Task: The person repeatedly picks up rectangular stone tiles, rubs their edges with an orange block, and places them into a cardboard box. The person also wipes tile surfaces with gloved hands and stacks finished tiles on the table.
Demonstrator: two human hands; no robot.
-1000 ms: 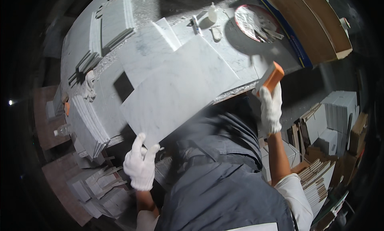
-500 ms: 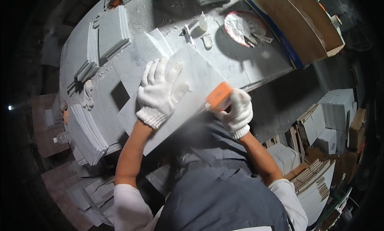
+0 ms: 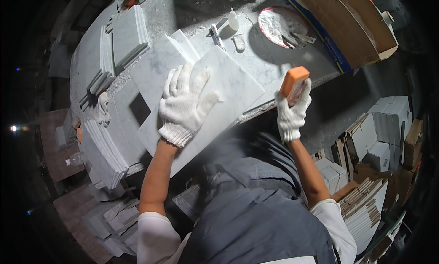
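My left hand [image 3: 184,106], in a white knit glove, lies flat with fingers spread on a grey-white marble tile [image 3: 228,79]. That tile sits at an angle over other tiles, and its near corner juts past the table edge. In my gloved right hand [image 3: 291,115] is an orange block [image 3: 293,83], rectangular and shaped like a hand sanding block. The hand is raised beyond the table's edge, to the right of the tile and apart from it. My fingers partly cover the block, and its working face cannot be made out.
A red-rimmed bowl [image 3: 274,24] with white material, a small squeeze bottle [image 3: 233,21] and a marker-like tube [image 3: 217,37] stand beyond the tile. An open cardboard box [image 3: 352,26] is at the far right. Stacked tiles [image 3: 107,147] line the left; packed tiles [image 3: 366,213] stand lower right.
My right hand has moved up and to the right with the orange block, away from the tile's near right edge. My left hand stays pressed on the tile.
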